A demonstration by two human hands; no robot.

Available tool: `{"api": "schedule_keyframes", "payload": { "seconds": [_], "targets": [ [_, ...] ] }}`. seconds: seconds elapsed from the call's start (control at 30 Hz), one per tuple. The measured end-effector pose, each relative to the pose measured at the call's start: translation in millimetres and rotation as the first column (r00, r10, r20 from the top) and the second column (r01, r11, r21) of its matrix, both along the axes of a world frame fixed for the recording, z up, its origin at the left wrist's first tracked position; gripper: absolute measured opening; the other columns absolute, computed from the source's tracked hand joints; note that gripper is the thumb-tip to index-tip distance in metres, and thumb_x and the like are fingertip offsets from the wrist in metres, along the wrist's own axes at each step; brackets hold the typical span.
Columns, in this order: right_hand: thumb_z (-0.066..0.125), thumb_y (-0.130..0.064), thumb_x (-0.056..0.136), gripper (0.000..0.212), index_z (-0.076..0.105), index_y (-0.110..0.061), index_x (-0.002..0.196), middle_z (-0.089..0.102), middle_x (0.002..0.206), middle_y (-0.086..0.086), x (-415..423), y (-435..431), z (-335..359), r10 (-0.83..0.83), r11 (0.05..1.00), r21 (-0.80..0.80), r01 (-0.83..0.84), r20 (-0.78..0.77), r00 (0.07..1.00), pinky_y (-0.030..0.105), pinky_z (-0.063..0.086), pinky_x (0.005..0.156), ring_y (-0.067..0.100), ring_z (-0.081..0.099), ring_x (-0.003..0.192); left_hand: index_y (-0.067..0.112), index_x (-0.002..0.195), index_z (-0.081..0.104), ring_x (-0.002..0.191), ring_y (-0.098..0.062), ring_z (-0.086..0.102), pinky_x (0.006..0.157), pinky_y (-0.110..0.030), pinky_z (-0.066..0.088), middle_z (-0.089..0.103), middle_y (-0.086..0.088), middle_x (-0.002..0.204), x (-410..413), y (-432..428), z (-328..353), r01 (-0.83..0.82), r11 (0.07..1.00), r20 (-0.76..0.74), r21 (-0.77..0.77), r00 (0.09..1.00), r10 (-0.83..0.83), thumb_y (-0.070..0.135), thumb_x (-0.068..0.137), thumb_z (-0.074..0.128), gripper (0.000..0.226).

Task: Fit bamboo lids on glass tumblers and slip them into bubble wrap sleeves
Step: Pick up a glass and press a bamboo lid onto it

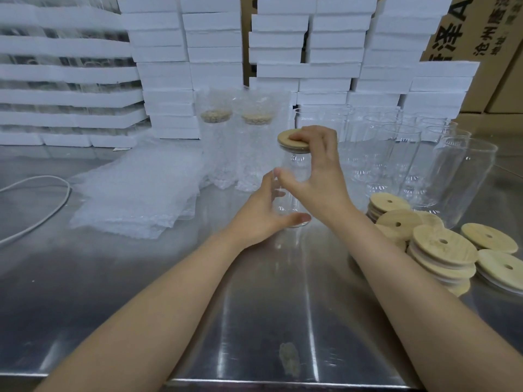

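A clear glass tumbler [293,171] stands upright on the steel table at centre. My left hand [261,213] grips its lower body, thumb across the base. On its mouth sits a bamboo lid [288,138], slightly tilted. My right hand [317,165] holds that lid from above, fingers curled over its right side. Two lidded tumblers in bubble wrap sleeves [239,148] stand just behind to the left. A pile of flat bubble wrap sleeves [135,193] lies further left.
Several bare tumblers [410,157] stand at the right, with loose bamboo lids [441,247] stacked in front of them. White foam boxes [215,55] are stacked along the back, cardboard cartons behind. A white cable [42,213] curves at the left. The table edge [283,383] is near me.
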State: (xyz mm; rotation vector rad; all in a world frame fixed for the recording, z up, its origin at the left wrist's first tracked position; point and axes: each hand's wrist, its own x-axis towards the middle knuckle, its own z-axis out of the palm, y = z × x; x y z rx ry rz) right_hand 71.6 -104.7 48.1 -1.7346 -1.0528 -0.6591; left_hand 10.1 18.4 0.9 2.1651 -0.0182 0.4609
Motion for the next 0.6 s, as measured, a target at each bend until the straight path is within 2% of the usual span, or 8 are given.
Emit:
{"api": "schedule_keyframes", "payload": {
  "seconds": [0.07, 0.17, 0.23, 0.27, 0.33, 0.4, 0.5, 0.6],
  "targets": [
    [0.077, -0.017, 0.075, 0.051, 0.056, -0.013, 0.121, 0.034, 0.120, -0.010, 4, 4, 0, 0.004, 1.000, 0.024, -0.004, -0.008, 1.000, 0.021, 0.043, 0.100, -0.003, 0.048, 0.110, 0.029, 0.146, 0.022, 0.115, 0.001, 0.051, 0.092, -0.020, 0.039, 0.053, 0.012, 0.127, -7, 8, 6, -0.087, 0.968, 0.056, 0.237, 0.996, 0.076, 0.070, 0.079, 0.051, 0.083],
    [0.079, -0.016, 0.075, 0.050, 0.057, -0.012, 0.120, 0.033, 0.116, -0.017, 9, 6, -2, 0.028, 0.997, 0.066, -0.029, 0.020, 0.999, 0.003, 0.037, 0.091, -0.022, 0.046, 0.106, 0.019, 0.134, 0.050, 0.093, -0.011, 0.064, 0.083, -0.031, 0.047, 0.068, 0.007, 0.104, -17, 21, 21, -0.297, 0.881, 0.358, 0.369, 0.920, 0.160, 0.052, 0.084, 0.039, 0.061],
    [0.080, -0.013, 0.073, 0.053, 0.055, -0.010, 0.120, 0.032, 0.118, -0.016, 9, 6, -8, 0.037, 0.996, 0.083, -0.041, 0.047, 0.998, -0.001, 0.034, 0.090, -0.024, 0.042, 0.109, 0.013, 0.107, 0.067, 0.080, -0.021, 0.066, 0.075, -0.034, 0.046, 0.070, 0.003, 0.086, -20, 34, 33, -0.591, 0.739, 0.612, 0.325, 0.727, 0.313, 0.032, 0.083, 0.048, 0.036],
    [0.079, -0.013, 0.074, 0.055, 0.053, -0.011, 0.122, 0.032, 0.123, -0.012, 9, 5, -11, 0.052, 0.995, 0.083, -0.055, 0.045, 0.998, 0.000, 0.034, 0.091, -0.022, 0.040, 0.113, 0.012, 0.099, 0.068, 0.081, -0.026, 0.064, 0.075, -0.036, 0.043, 0.070, -0.002, 0.086, -20, 43, 39, -0.720, 0.629, 0.660, 0.293, 0.628, 0.412, 0.024, 0.081, 0.052, 0.027],
    [0.079, -0.018, 0.076, 0.063, 0.046, -0.018, 0.130, 0.026, 0.135, -0.008, 8, 2, -16, 0.089, 0.995, 0.050, -0.089, 0.007, 0.996, 0.005, 0.036, 0.095, -0.008, 0.036, 0.128, 0.008, 0.098, 0.064, 0.095, -0.033, 0.056, 0.080, -0.040, 0.035, 0.065, -0.012, 0.098, -23, 65, 46, -0.851, 0.395, 0.564, 0.346, 0.525, 0.637, 0.018, 0.079, 0.055, 0.024],
    [0.078, -0.022, 0.079, 0.072, 0.035, -0.031, 0.136, 0.020, 0.141, -0.013, 8, -1, -21, 0.114, 0.993, 0.027, -0.113, -0.046, 0.992, 0.015, 0.039, 0.098, 0.011, 0.034, 0.136, 0.005, 0.099, 0.057, 0.105, -0.035, 0.048, 0.085, -0.041, 0.031, 0.057, -0.019, 0.107, -32, 88, 45, -0.840, 0.256, 0.335, 0.479, 0.444, 0.831, 0.017, 0.079, 0.056, 0.023],
    [0.076, -0.023, 0.083, 0.081, 0.022, -0.042, 0.139, 0.022, 0.133, -0.031, 5, -1, -25, 0.154, 0.987, 0.066, -0.145, -0.151, 0.976, 0.018, 0.039, 0.104, 0.008, 0.041, 0.128, 0.010, 0.085, 0.046, 0.104, -0.034, 0.048, 0.087, -0.039, 0.030, 0.058, -0.017, 0.104, -41, 105, 35, -0.774, 0.237, 0.148, 0.587, 0.390, 0.909, 0.018, 0.086, 0.051, 0.009],
    [0.076, -0.024, 0.083, 0.080, 0.021, -0.042, 0.138, 0.021, 0.130, -0.034, 5, -2, -26, 0.155, 0.987, 0.065, -0.146, -0.160, 0.975, 0.020, 0.038, 0.106, 0.009, 0.042, 0.125, 0.009, 0.081, 0.046, 0.099, -0.034, 0.051, 0.083, -0.038, 0.030, 0.060, -0.016, 0.098, -40, 106, 37, -0.784, 0.244, 0.181, 0.571, 0.410, 0.894, 0.010, 0.088, 0.048, 0.008]
  ]
}}
